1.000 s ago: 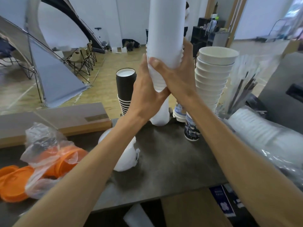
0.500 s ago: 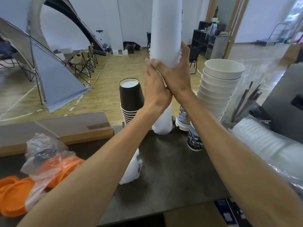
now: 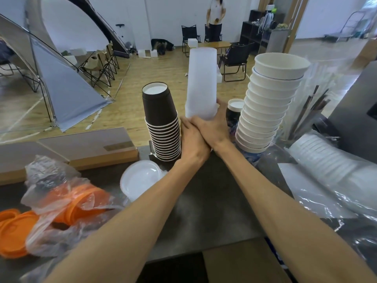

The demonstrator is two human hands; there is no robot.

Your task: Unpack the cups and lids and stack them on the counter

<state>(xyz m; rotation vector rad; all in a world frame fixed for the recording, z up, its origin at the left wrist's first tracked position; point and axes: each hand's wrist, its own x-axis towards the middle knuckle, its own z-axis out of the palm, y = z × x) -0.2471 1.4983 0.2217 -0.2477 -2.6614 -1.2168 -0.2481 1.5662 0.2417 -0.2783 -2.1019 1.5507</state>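
Note:
A tall stack of white translucent cups [image 3: 202,82] stands upside down at the counter's far edge. My left hand [image 3: 192,137] and my right hand [image 3: 214,127] wrap around its lower part, one over the other, and hide its base. To its left is a stack of black cups [image 3: 163,127], upside down. On its right a leaning stack of white paper bowls [image 3: 267,111] rises, with a dark printed cup [image 3: 233,115] just behind my right hand. White lids [image 3: 140,178] lie under my left forearm.
Orange lids [image 3: 12,229] and a crumpled plastic bag [image 3: 61,201] lie at the left of the dark counter [image 3: 214,211]. A bagged sleeve of white lids [image 3: 324,162] lies at the right, with wrapped straws [image 3: 312,107] behind it. A cardboard box [image 3: 81,148] sits at the back left.
Both hands have brought the white cup stack down from high in the air to counter level. The view has tilted, so the stack's top now shows.

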